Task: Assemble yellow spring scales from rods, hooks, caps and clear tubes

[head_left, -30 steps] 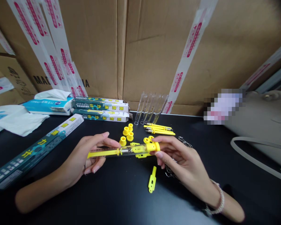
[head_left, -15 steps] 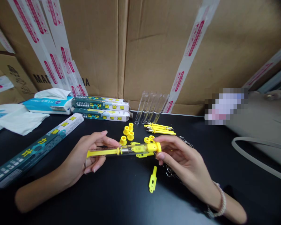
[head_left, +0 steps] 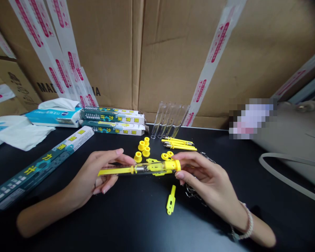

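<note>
A clear tube spring scale [head_left: 147, 168] lies level between my two hands above the black table. A yellow plunger rod [head_left: 115, 171] and a metal spring show inside it, and a yellow cap [head_left: 176, 165] sits at its right end. My left hand [head_left: 85, 180] is closed round the left end of the tube, some fingers hidden behind it. My right hand [head_left: 211, 178] pinches the yellow cap between thumb and fingers. Below the tube lies a loose yellow flat piece with holes [head_left: 170, 200]; more such pieces are partly hidden behind the tube.
Several yellow caps [head_left: 138, 156], yellow rings [head_left: 164, 156], yellow rods with springs [head_left: 181, 145] and metal hooks [head_left: 193, 191] lie beyond my hands. Clear tubes [head_left: 170, 120] lie at the back, beside printed boxes [head_left: 112, 118]. Another long box [head_left: 42, 164] lies left, near tissues [head_left: 54, 117].
</note>
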`<state>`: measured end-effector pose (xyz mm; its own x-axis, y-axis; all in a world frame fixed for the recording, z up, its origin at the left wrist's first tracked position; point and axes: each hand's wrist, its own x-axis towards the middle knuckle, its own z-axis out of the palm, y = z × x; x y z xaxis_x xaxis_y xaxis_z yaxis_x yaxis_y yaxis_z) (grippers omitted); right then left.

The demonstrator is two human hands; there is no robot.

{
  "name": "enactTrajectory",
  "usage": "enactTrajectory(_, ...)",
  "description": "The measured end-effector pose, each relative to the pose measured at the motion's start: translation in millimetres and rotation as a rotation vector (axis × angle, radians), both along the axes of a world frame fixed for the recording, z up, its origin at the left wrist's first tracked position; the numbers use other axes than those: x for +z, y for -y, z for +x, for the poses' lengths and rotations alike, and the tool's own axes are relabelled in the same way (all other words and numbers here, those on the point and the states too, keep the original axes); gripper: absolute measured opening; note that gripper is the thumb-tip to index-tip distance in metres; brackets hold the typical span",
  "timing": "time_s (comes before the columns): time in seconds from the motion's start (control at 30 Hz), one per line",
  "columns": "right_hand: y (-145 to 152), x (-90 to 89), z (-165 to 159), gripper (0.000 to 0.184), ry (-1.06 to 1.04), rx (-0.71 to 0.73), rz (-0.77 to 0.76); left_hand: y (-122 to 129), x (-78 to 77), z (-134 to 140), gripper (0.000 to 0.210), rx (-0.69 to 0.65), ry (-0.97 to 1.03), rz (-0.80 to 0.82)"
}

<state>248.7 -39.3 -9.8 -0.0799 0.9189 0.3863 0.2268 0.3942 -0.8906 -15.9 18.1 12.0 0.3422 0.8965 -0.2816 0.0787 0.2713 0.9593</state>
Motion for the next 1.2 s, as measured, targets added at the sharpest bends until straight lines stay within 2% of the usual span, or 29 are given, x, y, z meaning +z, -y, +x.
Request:
enactTrajectory(0.23, 0.2, 1.8, -1.0, 0.017, 0.015, -0.017, 0.025, 4.3, -0.8, -2.4, 0.034, -0.038, -0.010, 0.046)
enactTrajectory(0.4, 1.0, -2.1, 0.1, 0.020, -0.012, -0.013, -0.020, 4.9, 1.5, 1.6, 0.040, -0.024, -0.048, 0.076)
enactTrajectory(0.7, 3.2, 4.5, -0.4, 0.019, 0.044, -0.059, 0.045, 4.4, 0.4, 1.3, 0.036, -0.004, -0.070, 0.059)
enactTrajectory(0.83, 4.0, 4.2, -0.8, 0.021, 0.020, -0.032, 0.029, 4.0, 1.4, 1.6, 0.037, -0.020, -0.067, 0.067)
enactTrajectory(1.0, 4.4, 3.3, -3.6, 0.020, -0.098, 0.071, -0.045, 5.0, 1.4, 0.9, 0.038, -0.033, -0.078, 0.072)
enactTrajectory(1.2, 4.8, 5.1, -5.4, 0.018, -0.099, 0.039, 0.008, 4.5, 1.5, 3.0, 0.036, -0.017, -0.116, 0.101)
